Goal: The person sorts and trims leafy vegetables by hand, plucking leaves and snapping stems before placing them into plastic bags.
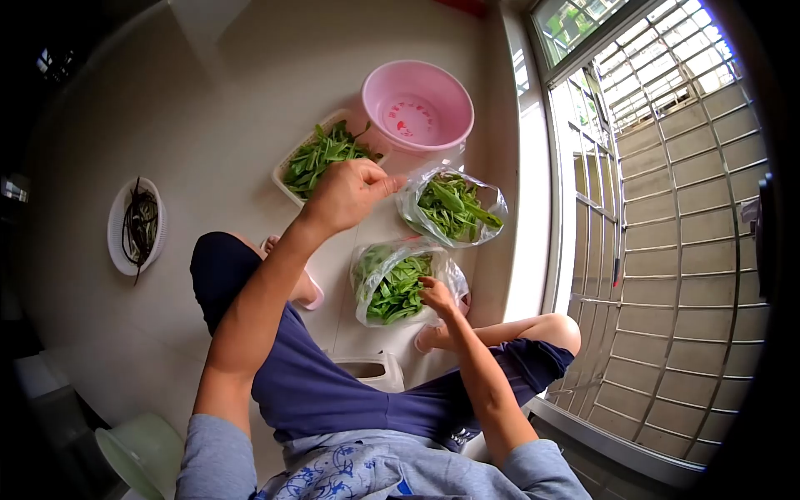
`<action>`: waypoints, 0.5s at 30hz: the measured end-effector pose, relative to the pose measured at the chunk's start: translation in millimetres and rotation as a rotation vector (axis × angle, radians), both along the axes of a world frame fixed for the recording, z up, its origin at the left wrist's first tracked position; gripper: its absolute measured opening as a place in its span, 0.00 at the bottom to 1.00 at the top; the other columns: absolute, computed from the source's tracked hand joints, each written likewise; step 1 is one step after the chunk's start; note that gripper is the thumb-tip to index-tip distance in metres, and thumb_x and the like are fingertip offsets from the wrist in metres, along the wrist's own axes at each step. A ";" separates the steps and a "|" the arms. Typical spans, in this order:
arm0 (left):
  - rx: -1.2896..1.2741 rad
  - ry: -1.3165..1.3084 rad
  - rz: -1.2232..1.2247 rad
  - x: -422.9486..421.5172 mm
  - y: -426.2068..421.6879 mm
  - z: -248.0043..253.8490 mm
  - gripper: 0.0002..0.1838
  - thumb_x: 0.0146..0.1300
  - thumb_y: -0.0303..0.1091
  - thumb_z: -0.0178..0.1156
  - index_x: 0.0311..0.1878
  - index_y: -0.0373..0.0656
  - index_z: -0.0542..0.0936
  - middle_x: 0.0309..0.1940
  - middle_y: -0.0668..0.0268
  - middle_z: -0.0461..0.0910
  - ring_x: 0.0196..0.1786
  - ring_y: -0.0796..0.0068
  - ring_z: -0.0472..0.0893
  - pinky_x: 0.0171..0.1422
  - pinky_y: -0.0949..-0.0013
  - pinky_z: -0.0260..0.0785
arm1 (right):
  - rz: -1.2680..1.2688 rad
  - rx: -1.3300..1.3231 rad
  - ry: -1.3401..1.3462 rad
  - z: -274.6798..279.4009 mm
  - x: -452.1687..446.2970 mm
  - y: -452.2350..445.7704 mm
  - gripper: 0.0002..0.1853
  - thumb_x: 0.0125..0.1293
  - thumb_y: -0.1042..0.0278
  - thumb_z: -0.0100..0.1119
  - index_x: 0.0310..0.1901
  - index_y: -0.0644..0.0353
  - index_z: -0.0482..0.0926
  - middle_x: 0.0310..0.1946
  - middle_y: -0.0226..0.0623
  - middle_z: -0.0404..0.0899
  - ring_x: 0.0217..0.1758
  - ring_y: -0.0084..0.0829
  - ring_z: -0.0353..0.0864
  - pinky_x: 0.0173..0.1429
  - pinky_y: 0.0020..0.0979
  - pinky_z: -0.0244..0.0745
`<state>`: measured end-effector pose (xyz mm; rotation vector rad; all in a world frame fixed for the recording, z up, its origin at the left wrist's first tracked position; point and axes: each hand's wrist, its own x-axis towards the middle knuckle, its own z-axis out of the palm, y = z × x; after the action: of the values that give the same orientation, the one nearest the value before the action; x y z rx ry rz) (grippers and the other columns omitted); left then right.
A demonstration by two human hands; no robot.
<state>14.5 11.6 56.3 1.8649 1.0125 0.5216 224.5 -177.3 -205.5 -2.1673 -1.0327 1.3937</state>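
My left hand [346,196] hovers over the near edge of a rectangular basket [289,185] of leafy greens [321,158]. Its fingers are closed and the thumb points right; whatever they may pinch is hidden. To its right, a clear plastic bag [492,227] gapes around more leafy greens [450,204]. Closer to me is a second clear plastic bag [364,308], also filled with leafy greens [398,292]. At that bag's right side, my right hand [437,296] has its fingers bent together on the greens.
A pink basin [454,92] stands behind the basket. On the left, a white oval basket [117,237] holds dark thin stalks [140,221]. A low stool [387,372] shows between my legs, and a pale green tub [142,450] is at lower left. A barred window [658,208] lines the right.
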 end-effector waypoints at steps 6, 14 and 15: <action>0.315 0.000 -0.006 7.3 -1.2 -13.7 0.23 0.52 0.47 0.55 0.39 0.33 0.74 0.39 0.56 0.73 0.42 0.63 0.73 0.44 0.69 0.64 | 0.082 0.101 -0.401 -1.7 -49.3 9.7 0.21 0.43 0.61 0.58 0.41 0.62 0.73 0.39 0.48 0.73 0.44 0.42 0.71 0.48 0.34 0.66; 0.267 0.051 -0.056 5.5 -0.3 -8.4 0.24 0.52 0.47 0.55 0.41 0.33 0.73 0.39 0.56 0.73 0.41 0.64 0.73 0.44 0.70 0.64 | 0.038 0.030 -0.422 -14.0 -36.5 18.1 0.09 0.41 0.66 0.56 0.24 0.63 0.77 0.24 0.44 0.76 0.30 0.38 0.76 0.36 0.33 0.71; 0.239 0.067 -0.082 6.0 -1.0 -7.8 0.23 0.52 0.47 0.55 0.41 0.33 0.73 0.39 0.56 0.73 0.41 0.65 0.73 0.43 0.70 0.65 | 0.214 -0.075 -0.272 8.4 -29.2 21.3 0.09 0.41 0.68 0.54 0.25 0.62 0.78 0.22 0.44 0.76 0.27 0.37 0.77 0.33 0.32 0.71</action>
<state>20.5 10.6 48.5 2.1386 0.9457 0.5533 195.3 -155.9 -197.0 -2.4094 -1.3656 1.2653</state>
